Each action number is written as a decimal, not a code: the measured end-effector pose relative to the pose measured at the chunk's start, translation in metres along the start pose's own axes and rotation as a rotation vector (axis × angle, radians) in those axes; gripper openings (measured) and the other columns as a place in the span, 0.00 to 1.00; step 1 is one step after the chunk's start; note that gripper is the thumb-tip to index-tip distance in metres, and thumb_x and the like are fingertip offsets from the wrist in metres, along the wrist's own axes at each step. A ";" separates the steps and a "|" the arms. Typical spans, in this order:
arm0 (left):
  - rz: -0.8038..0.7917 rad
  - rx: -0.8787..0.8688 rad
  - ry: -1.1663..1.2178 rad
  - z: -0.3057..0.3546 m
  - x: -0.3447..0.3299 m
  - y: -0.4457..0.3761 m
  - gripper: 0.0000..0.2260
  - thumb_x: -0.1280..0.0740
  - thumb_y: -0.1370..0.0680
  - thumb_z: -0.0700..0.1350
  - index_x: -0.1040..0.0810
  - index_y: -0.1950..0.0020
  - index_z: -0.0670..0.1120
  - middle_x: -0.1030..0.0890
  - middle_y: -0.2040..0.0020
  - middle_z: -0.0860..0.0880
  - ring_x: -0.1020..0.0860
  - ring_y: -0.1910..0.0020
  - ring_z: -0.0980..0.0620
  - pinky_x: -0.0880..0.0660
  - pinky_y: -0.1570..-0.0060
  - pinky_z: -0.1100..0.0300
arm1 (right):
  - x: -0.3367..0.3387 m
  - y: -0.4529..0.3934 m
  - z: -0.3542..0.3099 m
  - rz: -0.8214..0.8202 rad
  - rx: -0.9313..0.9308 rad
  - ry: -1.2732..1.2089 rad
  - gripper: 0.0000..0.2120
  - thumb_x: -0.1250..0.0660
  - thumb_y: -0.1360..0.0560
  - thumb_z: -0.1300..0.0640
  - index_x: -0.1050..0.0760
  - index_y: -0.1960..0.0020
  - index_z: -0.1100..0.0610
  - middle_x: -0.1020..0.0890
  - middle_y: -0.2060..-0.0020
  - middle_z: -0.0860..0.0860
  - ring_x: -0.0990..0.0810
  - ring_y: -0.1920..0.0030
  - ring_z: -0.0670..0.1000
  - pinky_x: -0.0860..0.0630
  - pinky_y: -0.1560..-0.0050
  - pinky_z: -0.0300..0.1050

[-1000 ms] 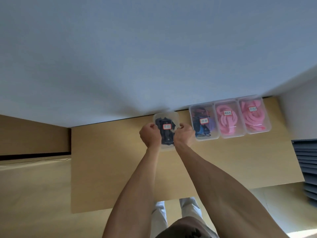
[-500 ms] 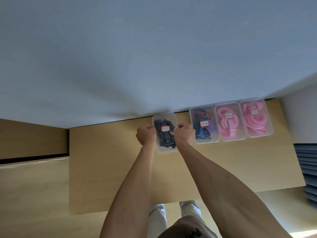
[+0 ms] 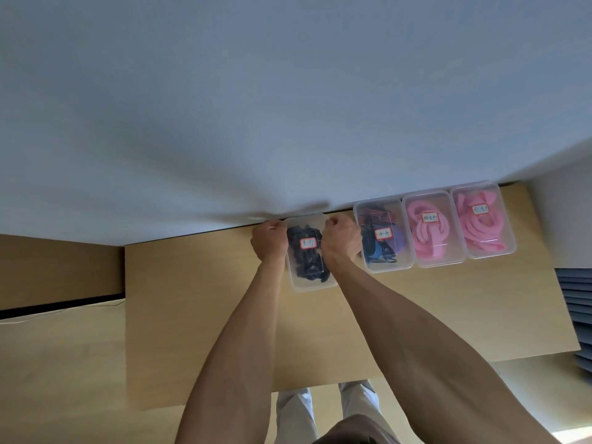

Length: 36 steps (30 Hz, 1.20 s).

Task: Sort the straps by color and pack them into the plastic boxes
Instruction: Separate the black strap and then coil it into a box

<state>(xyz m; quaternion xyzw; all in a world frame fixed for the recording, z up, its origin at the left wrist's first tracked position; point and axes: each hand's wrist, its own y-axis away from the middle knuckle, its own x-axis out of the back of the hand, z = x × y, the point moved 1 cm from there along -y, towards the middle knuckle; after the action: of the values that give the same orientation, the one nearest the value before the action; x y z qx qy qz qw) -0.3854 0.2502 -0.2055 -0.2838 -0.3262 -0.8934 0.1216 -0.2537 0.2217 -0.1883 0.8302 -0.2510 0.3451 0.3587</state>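
A clear lidded plastic box point(image 3: 310, 282) holding black straps point(image 3: 306, 262) stands at the table's far edge, against the wall. My left hand point(image 3: 269, 240) grips its left side and my right hand point(image 3: 341, 240) grips its right side, fingers curled over the rim. To its right stand three more lidded boxes in a row: one with blue and dark straps point(image 3: 381, 241), and two with pink straps point(image 3: 431, 230) point(image 3: 482, 219). Each lid carries a small red-edged label.
The wooden table point(image 3: 192, 315) runs from the wall toward me. A grey-blue wall point(image 3: 288, 107) rises right behind the boxes. A dark slatted object point(image 3: 576, 302) sits at the right edge. My legs show below the table's near edge.
Both hands have pushed the box of black straps away from me, up to the wall and closer to the row of boxes. My grip on its sides is unchanged.
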 end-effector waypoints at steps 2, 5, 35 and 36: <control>-0.030 0.061 0.105 -0.004 -0.003 -0.005 0.06 0.30 0.23 0.44 0.13 0.52 0.45 0.15 0.53 0.48 0.18 0.50 0.46 0.27 0.54 0.61 | -0.006 -0.005 0.004 -0.012 -0.056 -0.084 0.07 0.34 0.21 0.58 0.17 0.51 0.53 0.16 0.56 0.52 0.21 0.58 0.54 0.27 0.59 0.46; -0.052 0.093 0.184 -0.008 -0.006 -0.007 0.05 0.29 0.24 0.43 0.16 0.60 0.48 0.17 0.60 0.51 0.18 0.54 0.47 0.22 0.51 0.56 | -0.011 -0.008 0.010 -0.028 -0.052 -0.153 0.07 0.35 0.21 0.58 0.17 0.51 0.53 0.17 0.57 0.50 0.19 0.56 0.54 0.29 0.60 0.45; -0.222 0.131 -0.044 -0.059 0.014 0.082 0.07 0.35 0.22 0.38 0.20 0.59 0.44 0.15 0.54 0.40 0.16 0.53 0.39 0.19 0.50 0.48 | 0.008 0.064 0.064 -0.013 0.150 -0.018 0.18 0.34 0.30 0.76 0.22 0.41 0.68 0.21 0.47 0.64 0.22 0.47 0.63 0.23 0.49 0.56; -0.209 0.096 -0.074 -0.055 0.012 0.081 0.06 0.36 0.23 0.38 0.20 0.56 0.43 0.16 0.50 0.41 0.17 0.47 0.38 0.20 0.47 0.48 | 0.008 0.063 0.062 -0.014 0.251 0.029 0.18 0.32 0.32 0.76 0.22 0.43 0.69 0.21 0.47 0.64 0.22 0.47 0.63 0.22 0.48 0.57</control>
<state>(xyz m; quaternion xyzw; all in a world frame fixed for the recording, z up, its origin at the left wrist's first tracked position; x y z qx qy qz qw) -0.3854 0.1524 -0.1911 -0.2748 -0.4009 -0.8735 0.0292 -0.2660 0.1335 -0.1871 0.8652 -0.1951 0.3831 0.2580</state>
